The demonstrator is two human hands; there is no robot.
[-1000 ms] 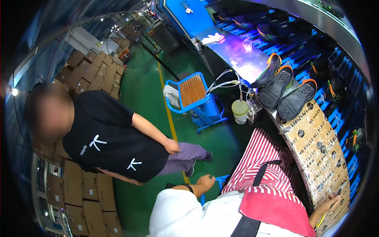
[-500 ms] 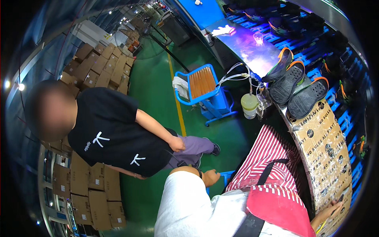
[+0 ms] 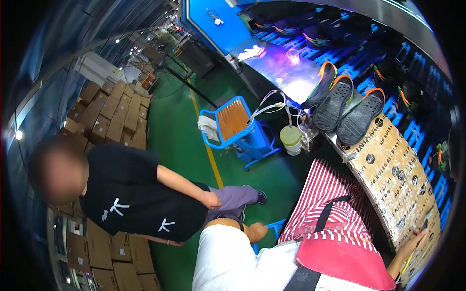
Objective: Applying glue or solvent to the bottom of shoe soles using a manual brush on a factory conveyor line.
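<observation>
My left hand (image 3: 256, 233) hangs low beside my body with its fingers curled in. It is next to a blue frame (image 3: 276, 225), and whatever it may hold is hidden. My right hand (image 3: 411, 246) lies with fingers stretched out on the taped, printed cardboard (image 3: 388, 177) that covers the long ledge at my right. A thin yellow object (image 3: 404, 267) shows by its wrist. On the far end of that cardboard rest several black clogs with orange straps, among them one nearest clog (image 3: 357, 121).
A person (image 3: 131, 189) in a black T-shirt stands at my left. Ahead are a blue trolley (image 3: 250, 150), a liquid container (image 3: 291, 138) with tubes and a lit metal table (image 3: 272, 65). Shoes sit on the blue conveyor (image 3: 335, 48) at right. Cartons (image 3: 109, 114) are stacked far left.
My view has shifted, so the clogs and table sit further left and the person lower. My right hand stays on the cardboard, and my left hand stays low by the blue frame.
</observation>
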